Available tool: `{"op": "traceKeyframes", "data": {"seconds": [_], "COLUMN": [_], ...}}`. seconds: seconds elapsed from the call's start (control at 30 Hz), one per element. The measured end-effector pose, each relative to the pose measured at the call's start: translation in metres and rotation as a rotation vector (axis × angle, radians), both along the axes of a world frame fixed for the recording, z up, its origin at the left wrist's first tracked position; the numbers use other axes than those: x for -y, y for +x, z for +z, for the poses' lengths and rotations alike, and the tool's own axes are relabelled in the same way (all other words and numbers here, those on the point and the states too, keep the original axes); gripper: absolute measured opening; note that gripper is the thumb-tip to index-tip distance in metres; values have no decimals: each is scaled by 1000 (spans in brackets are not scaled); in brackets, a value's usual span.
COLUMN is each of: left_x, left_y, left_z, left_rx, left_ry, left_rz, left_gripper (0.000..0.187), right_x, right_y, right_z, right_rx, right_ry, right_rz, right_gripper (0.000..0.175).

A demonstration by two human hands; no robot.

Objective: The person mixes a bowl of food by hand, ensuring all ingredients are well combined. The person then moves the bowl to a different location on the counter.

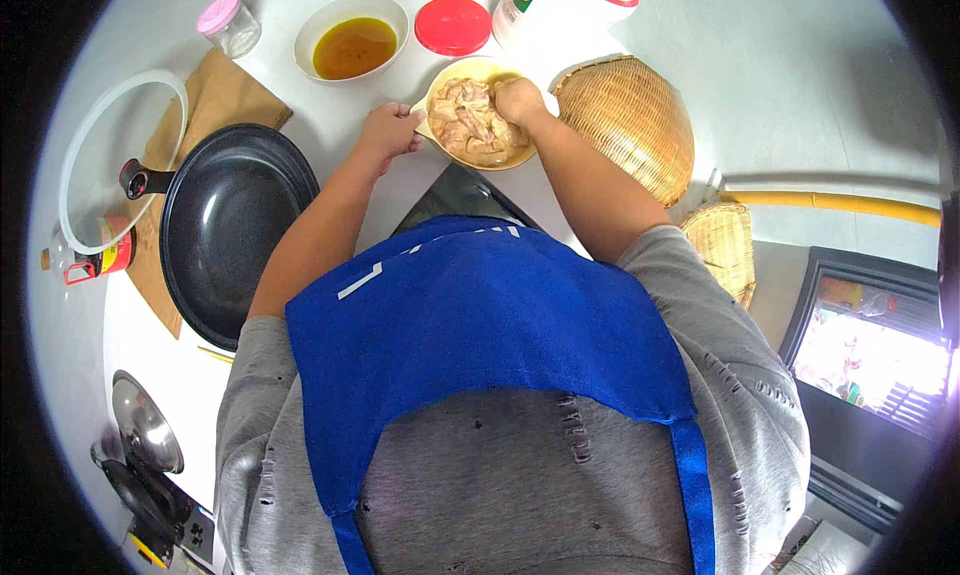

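Note:
A pale yellow bowl (478,167) with a side handle holds pieces of raw meat (471,123) in a light, wet coating. My left hand (392,133) grips the bowl's handle at its left side. Inside the bowl, at the upper right, my right hand (519,102) is closed down against the meat; its fingertips are hidden, so whether it holds a piece cannot be told. Behind the bowl lies a round red lid (453,25). To the lid's left stands a white bowl (303,47) of amber, oily liquid.
A woven bamboo basket (630,117) is right of the bowl, near a large white container (551,12). On the left are a black wok (236,230), a wooden board (225,87), a clear ring-rimmed cover (75,155) and a pink-lidded jar (238,34). A metal lid (146,421) stands lower left.

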State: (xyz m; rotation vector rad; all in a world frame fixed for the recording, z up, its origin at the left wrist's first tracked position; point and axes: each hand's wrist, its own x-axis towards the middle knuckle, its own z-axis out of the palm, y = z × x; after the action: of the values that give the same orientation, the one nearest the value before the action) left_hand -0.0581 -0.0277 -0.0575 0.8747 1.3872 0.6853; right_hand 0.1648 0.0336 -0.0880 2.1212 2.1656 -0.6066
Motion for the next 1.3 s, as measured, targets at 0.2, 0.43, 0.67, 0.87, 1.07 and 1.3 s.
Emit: {"op": "traceKeyframes", "data": {"seconds": [0.2,0.43,0.67,0.87,1.07,1.3], "left_x": [5,2,2,1,2,3], "left_y": [-2,0,-2,-3,-3,-3], "left_z": [-1,-1,-4,-8,-8,-5], "left_rx": [-47,-61,-41,-22,-25,-18], "left_ry": [11,6,11,3,4,-3], "left_rz": [48,31,29,26,32,31], "left_gripper": [26,25,26,27,26,27], "right_x": [15,12,13,10,16,16], "right_y": [-8,4,2,0,-15,-28], "right_z": [29,94,136,132,141,141], "right_rx": [-1272,-1322,-1201,-884,-444,-235], "right_ry": [-768,-754,-516,-341,-122,69], "right_rz": [-684,-488,-350,-217,124,230], "right_gripper": [25,27,28,26,19,14]}}
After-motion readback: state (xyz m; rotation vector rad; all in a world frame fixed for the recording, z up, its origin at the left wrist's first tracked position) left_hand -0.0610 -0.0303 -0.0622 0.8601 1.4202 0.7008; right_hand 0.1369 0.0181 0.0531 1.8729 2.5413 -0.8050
